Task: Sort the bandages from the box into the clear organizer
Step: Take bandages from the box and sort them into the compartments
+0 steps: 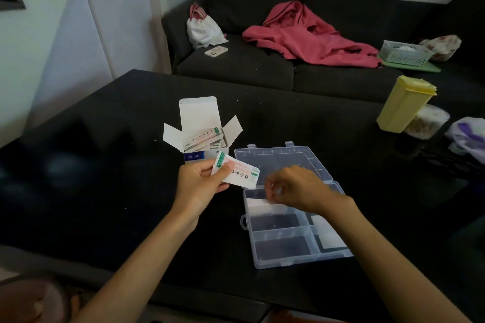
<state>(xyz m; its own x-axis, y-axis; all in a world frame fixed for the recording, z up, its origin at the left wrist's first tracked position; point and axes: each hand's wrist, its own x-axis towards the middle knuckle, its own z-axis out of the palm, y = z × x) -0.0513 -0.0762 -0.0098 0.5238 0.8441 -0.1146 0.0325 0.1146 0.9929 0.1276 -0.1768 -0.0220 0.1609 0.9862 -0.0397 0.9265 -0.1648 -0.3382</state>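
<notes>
Head view: the left hand [202, 181] holds a small stack of wrapped bandages [237, 174] above the dark surface [105, 178], thumb on top and fingers curled beneath, a firm grip on the packets. The stack sits just in front of the open box [200, 131], whose flaps stand up and which holds more bandages [207, 139] leaning inside it. The right hand [296, 189] hovers over the clear organizer [294, 252], fingers bent downward near the far left compartment; motion blur hides the fingertips, so I cannot tell whether its grip holds anything. A white piece [265, 204] lies in that compartment under the hand, and another white piece [325, 225] lies in a right-hand compartment. The organizer's lid [278, 160] lies open flat, away from the person. At the surface's right edge stand a yellow container [404, 102] and a clear jar [426, 120], touching. Behind, a dark sofa [262, 65] carries a pink garment [309, 37], a white bag [203, 27] and a phone [216, 51].
</notes>
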